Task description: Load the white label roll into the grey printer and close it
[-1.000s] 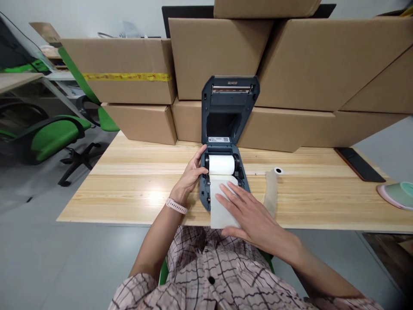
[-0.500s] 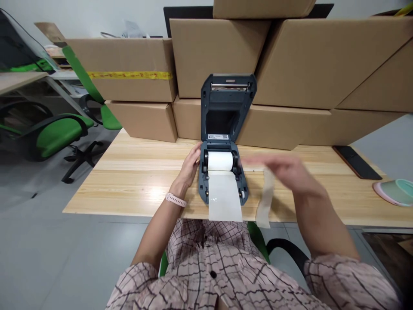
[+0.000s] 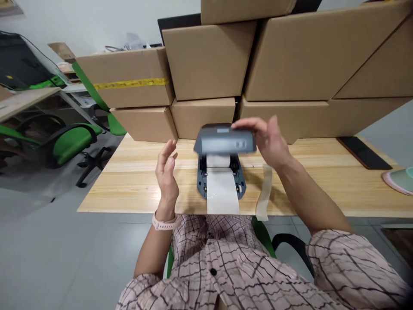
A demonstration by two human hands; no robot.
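A dark grey label printer point(image 3: 201, 183) stands on the wooden table, its lid point(image 3: 222, 141) tilted partway down over the base and blurred. Under the lid shows part of a white roll point(image 3: 218, 161), and a wide white strip point(image 3: 222, 191) runs from it to the table's front edge. My right hand point(image 3: 267, 140) touches the lid's right side with its fingers, thumb raised apart. Left of the printer, my left hand point(image 3: 167, 174) is raised, fingers apart and holding nothing. A narrow pale strip point(image 3: 265, 193) lies right of the printer, its end over the edge.
Cardboard boxes point(image 3: 206, 64) are stacked along the back of the table point(image 3: 129, 189). A black phone point(image 3: 364, 153) lies at the right, near a pale green and pink object point(image 3: 400, 180). Green chairs point(image 3: 69, 144) stand on the left.
The printer lid has swung down from upright, with my right hand now at its side. My left hand has left the printer and moved left. The view has shifted slightly.
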